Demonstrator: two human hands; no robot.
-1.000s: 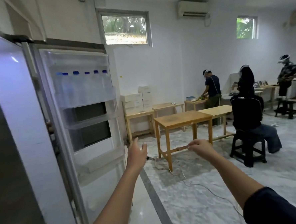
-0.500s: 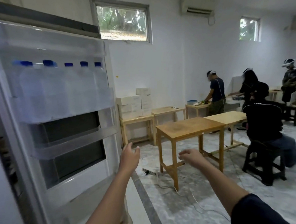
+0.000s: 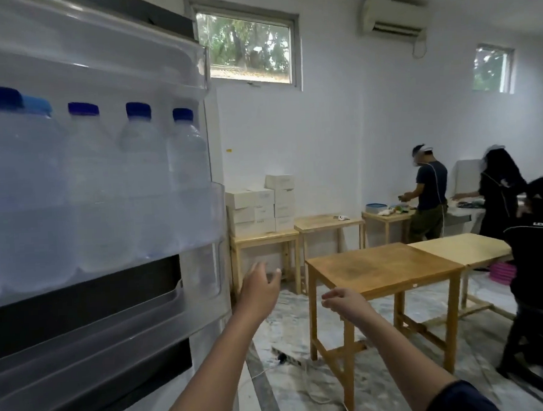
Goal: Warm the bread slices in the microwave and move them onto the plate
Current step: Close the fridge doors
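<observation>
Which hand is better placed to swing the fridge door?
Probably the left hand: it is open, close beside the fridge door. The right hand is farther off, toward the table.

I see clear bottles (image 3: 140, 168) with blue caps (image 3: 83, 108) in a white door (image 3: 214, 139). The walls (image 3: 354, 121) and boxes (image 3: 258, 211) are white. One table (image 3: 382, 267) is brown, the next table (image 3: 460, 247) is pale yellow. The floor (image 3: 307, 393) is grey and white, swirly like marble.

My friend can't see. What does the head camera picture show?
Two bare arms reach forward, the left hand open beside an open fridge door, the right hand loosely curled and empty. The door holds blue-capped water bottles; wooden tables and people stand beyond.
</observation>
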